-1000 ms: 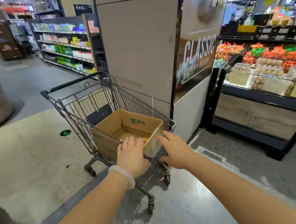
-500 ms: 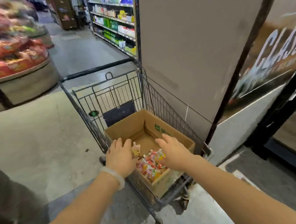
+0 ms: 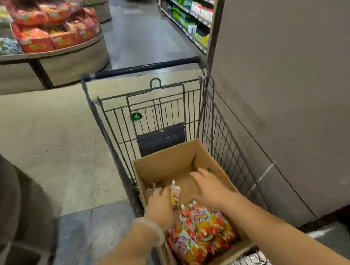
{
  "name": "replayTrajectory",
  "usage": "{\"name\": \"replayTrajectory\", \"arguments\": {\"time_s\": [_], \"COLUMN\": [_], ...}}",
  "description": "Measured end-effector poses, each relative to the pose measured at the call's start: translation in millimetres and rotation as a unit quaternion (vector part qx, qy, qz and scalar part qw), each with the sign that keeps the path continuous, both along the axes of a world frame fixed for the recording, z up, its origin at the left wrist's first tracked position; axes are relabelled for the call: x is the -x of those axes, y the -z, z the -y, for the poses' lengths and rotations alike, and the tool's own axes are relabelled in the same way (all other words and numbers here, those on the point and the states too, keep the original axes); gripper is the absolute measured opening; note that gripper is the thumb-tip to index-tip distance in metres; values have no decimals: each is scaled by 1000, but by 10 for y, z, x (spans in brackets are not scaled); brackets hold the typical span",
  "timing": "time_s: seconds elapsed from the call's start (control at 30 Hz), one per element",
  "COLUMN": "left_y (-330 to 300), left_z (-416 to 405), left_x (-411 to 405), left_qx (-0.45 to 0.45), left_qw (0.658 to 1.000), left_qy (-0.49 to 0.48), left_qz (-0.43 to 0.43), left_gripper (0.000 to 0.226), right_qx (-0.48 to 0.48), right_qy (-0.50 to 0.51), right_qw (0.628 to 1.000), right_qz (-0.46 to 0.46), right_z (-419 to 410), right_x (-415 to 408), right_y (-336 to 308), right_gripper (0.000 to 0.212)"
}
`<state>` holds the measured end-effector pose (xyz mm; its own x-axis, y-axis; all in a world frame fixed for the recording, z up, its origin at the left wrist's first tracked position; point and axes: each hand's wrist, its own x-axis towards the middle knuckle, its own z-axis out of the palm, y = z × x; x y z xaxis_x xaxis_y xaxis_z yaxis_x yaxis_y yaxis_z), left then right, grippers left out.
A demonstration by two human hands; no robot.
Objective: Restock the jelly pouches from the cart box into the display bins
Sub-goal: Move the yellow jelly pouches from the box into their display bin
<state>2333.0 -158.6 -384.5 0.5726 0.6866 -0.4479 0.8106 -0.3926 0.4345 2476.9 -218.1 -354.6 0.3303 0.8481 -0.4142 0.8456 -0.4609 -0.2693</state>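
An open cardboard box sits in the wire shopping cart. Colourful red, orange and yellow jelly pouches with white spouts are piled at the box's near end. The far half shows bare cardboard floor. A single white-and-yellow pouch stands spout-up by the pile's left edge. My left hand, with a pale bangle on its wrist, reaches into the box and rests against that pouch; whether its fingers grip it is hidden. My right hand hovers palm down over the box floor with its fingers spread, holding nothing.
A grey pillar wall runs close along the cart's right side. A round display stand stacked with red snack bags is at the far left. Stocked shelves line the aisle beyond. The cart handle is at the far end.
My view has swung left and down over the cart. Both hands have moved from the box's near rim forward into the box, the right one reaching past the pouch pile.
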Motion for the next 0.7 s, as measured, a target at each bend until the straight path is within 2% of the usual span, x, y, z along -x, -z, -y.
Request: {"name": "replayTrajectory", "arguments": {"time_s": [0.2, 0.43, 0.57, 0.63, 0.7], "left_y": [795, 1842, 2560, 2814, 2982], "left_z": [-357, -876, -1077, -1158, -1227], "left_x": [-475, -796, -828, -880, -932], "left_qx": [74, 114, 105, 121, 137], "left_qw": [991, 970, 953, 930, 901], "left_qy": [-92, -200, -269, -340, -407], "left_qz": [-64, -72, -89, -68, -56], "left_gripper": [69, 69, 60, 57, 70], "right_qx": [98, 136, 126, 131, 135], "right_qy": [-44, -22, 93, 184, 265], "right_qw": [991, 981, 969, 940, 900], "right_qz": [-78, -136, -194, -255, -320], "right_z": [-595, -1116, -1291, -1319, -1332], "right_x": [-400, -758, -812, -792, -738], "right_y": [883, 1968, 2696, 2974, 3174], "right_gripper": [68, 57, 61, 57, 51]}}
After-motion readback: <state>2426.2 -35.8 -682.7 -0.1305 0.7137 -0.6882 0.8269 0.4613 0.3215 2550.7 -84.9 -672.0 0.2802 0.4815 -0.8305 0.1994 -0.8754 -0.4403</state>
